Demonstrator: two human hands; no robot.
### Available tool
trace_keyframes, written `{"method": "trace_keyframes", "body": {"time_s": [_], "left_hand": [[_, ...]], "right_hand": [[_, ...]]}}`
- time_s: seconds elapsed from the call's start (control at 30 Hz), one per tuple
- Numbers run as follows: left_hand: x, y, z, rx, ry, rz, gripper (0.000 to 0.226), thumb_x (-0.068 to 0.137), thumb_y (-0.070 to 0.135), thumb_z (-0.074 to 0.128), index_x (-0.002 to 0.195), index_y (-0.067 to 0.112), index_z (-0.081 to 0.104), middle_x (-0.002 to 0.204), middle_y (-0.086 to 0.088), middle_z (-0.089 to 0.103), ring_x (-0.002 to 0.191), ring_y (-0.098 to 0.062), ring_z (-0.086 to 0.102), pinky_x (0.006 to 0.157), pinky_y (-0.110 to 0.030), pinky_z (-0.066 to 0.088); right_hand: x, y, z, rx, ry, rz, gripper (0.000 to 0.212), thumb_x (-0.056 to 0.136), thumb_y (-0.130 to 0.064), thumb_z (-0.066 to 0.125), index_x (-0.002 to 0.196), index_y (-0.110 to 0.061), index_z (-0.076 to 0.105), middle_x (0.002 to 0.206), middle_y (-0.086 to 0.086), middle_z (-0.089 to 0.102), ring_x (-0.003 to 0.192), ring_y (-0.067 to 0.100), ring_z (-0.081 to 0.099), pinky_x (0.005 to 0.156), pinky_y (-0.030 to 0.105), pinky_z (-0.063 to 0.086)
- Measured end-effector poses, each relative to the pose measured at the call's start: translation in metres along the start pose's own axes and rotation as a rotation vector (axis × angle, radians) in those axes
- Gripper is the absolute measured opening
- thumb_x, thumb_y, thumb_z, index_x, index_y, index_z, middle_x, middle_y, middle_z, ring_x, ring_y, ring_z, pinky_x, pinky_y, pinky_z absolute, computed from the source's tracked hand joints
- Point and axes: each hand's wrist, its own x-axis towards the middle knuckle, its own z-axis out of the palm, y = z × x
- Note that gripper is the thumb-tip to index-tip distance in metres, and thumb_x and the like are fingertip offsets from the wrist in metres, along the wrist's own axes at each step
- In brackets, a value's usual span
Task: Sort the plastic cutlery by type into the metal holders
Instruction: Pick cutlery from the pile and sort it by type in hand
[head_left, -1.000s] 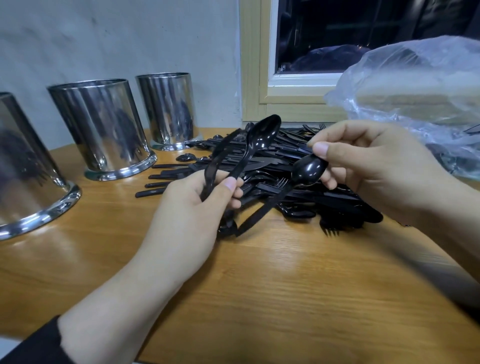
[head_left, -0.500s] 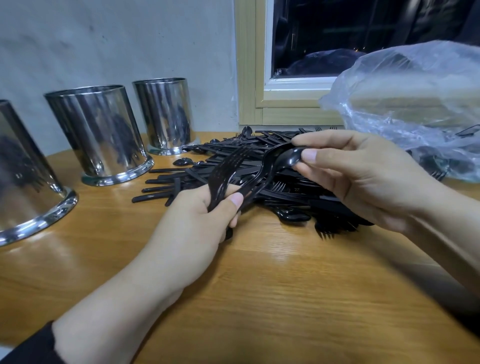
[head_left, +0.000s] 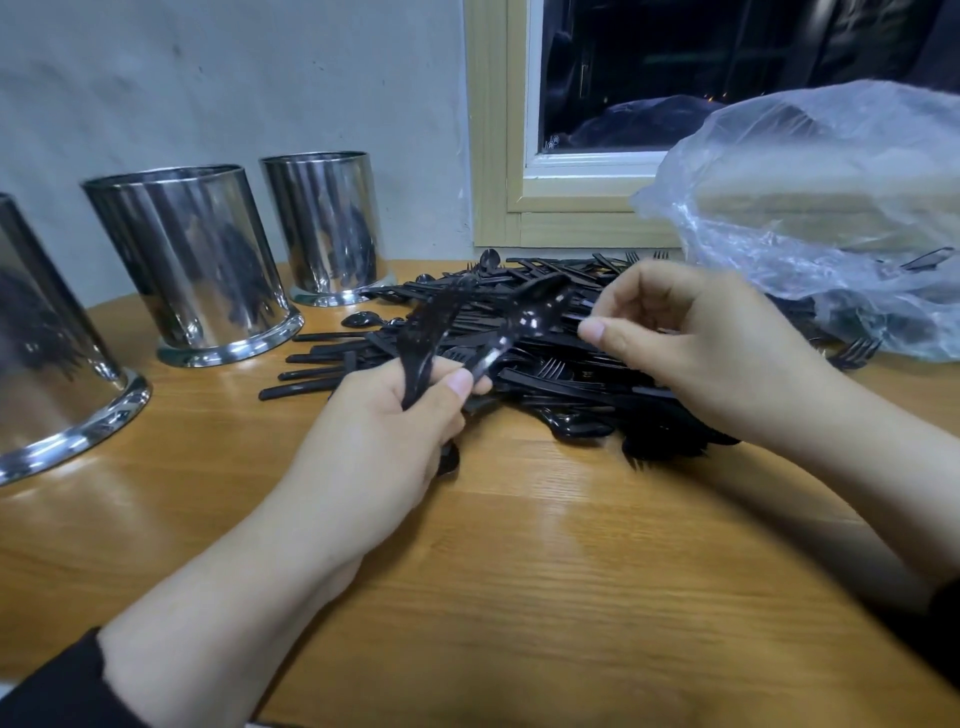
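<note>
The left hand (head_left: 384, 431) grips a few black spoons (head_left: 519, 322) by their handles above the cutlery pile (head_left: 545, 364) on the table (head_left: 519, 571). The right hand (head_left: 701, 343), fingers curled, seems to hold nothing. Best align the bowls before dropping the bunch into one metal holder (head_left: 197, 260).

Left hand (head_left: 384, 441) grips black spoons (head_left: 519, 327) over cutlery pile (head_left: 571, 384); right hand (head_left: 727, 353) curled, just beside.
</note>
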Motion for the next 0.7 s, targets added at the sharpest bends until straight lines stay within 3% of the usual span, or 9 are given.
{"method": "trace_keyframes", "body": {"time_s": [0.13, 0.23, 0.37, 0.47, 0.57, 0.63, 0.7], "left_hand": [[0.002, -0.001, -0.001, -0.057, 0.083, -0.013, 0.025, 0.105, 0.025, 0.054, 0.094, 0.02, 0.075, 0.061, 0.002, 0.045, 0.042, -0.008, 0.03, 0.039, -0.019, 0.024], [0.001, -0.002, -0.001, -0.065, 0.084, -0.007, 0.024, 0.106, 0.025, 0.052, 0.098, 0.019, 0.075, 0.06, 0.005, 0.045, 0.042, -0.007, 0.03, 0.039, -0.02, 0.024], [0.001, -0.001, -0.002, -0.064, 0.071, 0.006, 0.025, 0.105, 0.026, 0.053, 0.096, 0.021, 0.075, 0.06, 0.004, 0.044, 0.043, -0.007, 0.031, 0.039, -0.02, 0.025], [0.0, 0.0, -0.003, -0.043, 0.081, 0.024, 0.024, 0.105, 0.027, 0.054, 0.095, 0.02, 0.074, 0.061, 0.004, 0.046, 0.044, -0.007, 0.033, 0.04, -0.018, 0.028], [0.0, -0.001, -0.003, 0.014, 0.109, 0.062, 0.024, 0.105, 0.027, 0.053, 0.095, 0.017, 0.072, 0.06, 0.007, 0.047, 0.045, -0.008, 0.036, 0.043, -0.013, 0.03], [0.0, -0.001, -0.004, 0.072, 0.129, 0.087, 0.028, 0.104, 0.03, 0.052, 0.092, 0.013, 0.07, 0.059, 0.004, 0.048, 0.048, -0.011, 0.039, 0.046, -0.018, 0.033], [0.0, -0.001, -0.005, 0.124, 0.143, 0.119, 0.03, 0.103, 0.035, 0.052, 0.09, 0.014, 0.069, 0.058, 0.001, 0.053, 0.05, -0.012, 0.044, 0.051, -0.025, 0.034]], "right_hand": [[0.0, 0.009, -0.013, -0.288, -0.419, -0.06, 0.034, 0.073, -0.066, 0.067, 0.096, -0.041, 0.068, 0.104, -0.021, 0.059, 0.098, -0.001, 0.059, 0.085, 0.026, 0.046], [0.001, 0.017, -0.011, -0.432, -0.535, -0.096, 0.036, 0.075, -0.066, 0.068, 0.106, -0.047, 0.065, 0.112, -0.026, 0.05, 0.11, -0.004, 0.051, 0.096, 0.033, 0.045], [0.001, 0.022, -0.002, -0.48, -0.493, -0.173, 0.011, 0.085, -0.044, 0.074, 0.094, -0.039, 0.069, 0.105, -0.025, 0.047, 0.107, -0.003, 0.046, 0.093, 0.029, 0.044], [0.0, 0.018, -0.003, -0.338, -0.425, -0.2, 0.005, 0.085, -0.039, 0.073, 0.086, -0.036, 0.07, 0.104, -0.021, 0.055, 0.105, 0.002, 0.054, 0.09, 0.027, 0.043], [0.0, 0.01, -0.007, -0.102, -0.31, -0.204, 0.012, 0.088, -0.036, 0.072, 0.079, -0.029, 0.069, 0.099, -0.009, 0.064, 0.091, 0.016, 0.062, 0.078, 0.029, 0.043], [0.0, 0.006, -0.01, 0.075, -0.204, -0.177, 0.018, 0.087, -0.042, 0.073, 0.077, -0.027, 0.069, 0.091, -0.003, 0.068, 0.08, 0.022, 0.063, 0.073, 0.033, 0.046], [0.0, 0.004, -0.011, 0.234, -0.079, -0.099, 0.024, 0.083, -0.045, 0.075, 0.075, -0.023, 0.069, 0.079, 0.0, 0.069, 0.064, 0.014, 0.058, 0.065, 0.023, 0.044]]}}
